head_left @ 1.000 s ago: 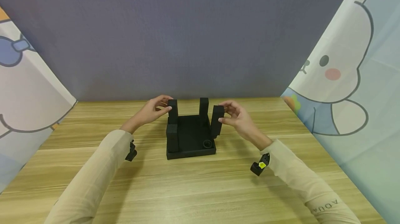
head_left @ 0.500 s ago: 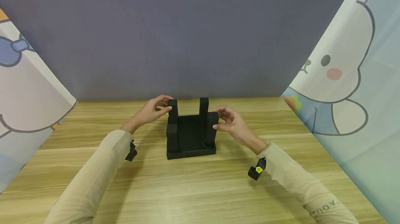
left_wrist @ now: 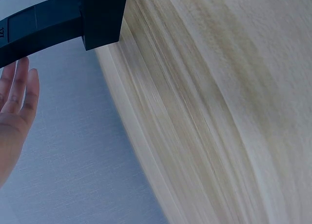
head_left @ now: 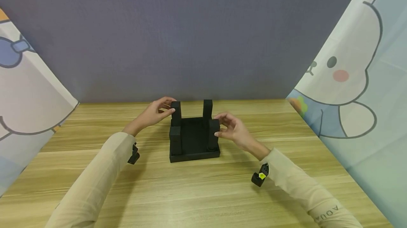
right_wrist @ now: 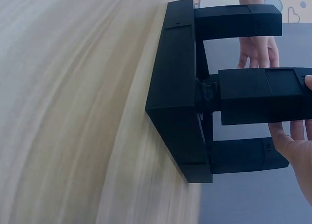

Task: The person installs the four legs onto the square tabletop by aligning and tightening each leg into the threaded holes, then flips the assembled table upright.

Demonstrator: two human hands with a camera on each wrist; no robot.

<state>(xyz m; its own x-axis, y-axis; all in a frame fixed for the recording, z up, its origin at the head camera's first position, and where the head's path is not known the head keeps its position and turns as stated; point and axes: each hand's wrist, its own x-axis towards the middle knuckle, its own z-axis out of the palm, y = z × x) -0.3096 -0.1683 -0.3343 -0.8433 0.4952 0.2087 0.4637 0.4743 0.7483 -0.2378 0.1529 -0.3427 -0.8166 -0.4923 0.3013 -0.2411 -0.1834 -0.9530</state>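
Note:
A black square base (head_left: 194,134) with a raised rim lies on the table, black square posts standing at its corners. My left hand (head_left: 155,112) holds the top of the back left post (head_left: 176,113) between thumb and fingers. My right hand (head_left: 233,130) pinches the upper part of the front right post (head_left: 213,132). This post stands upright over the round socket in its corner. In the right wrist view, a narrower neck (right_wrist: 208,94) shows between that post and the base. The front left post (head_left: 175,141) and the back right post (head_left: 207,109) stand untouched.
The wooden table (head_left: 171,192) runs back to a grey-blue panel (head_left: 187,37). Printed cartoon cloths (head_left: 346,79) hang at both sides. A small black wrist camera (head_left: 260,175) sits under the right sleeve, and another (head_left: 134,154) under the left.
My right hand has brought its post left and toward the front, from beside the base's right edge to over the front right socket. The left hand has stayed on its post.

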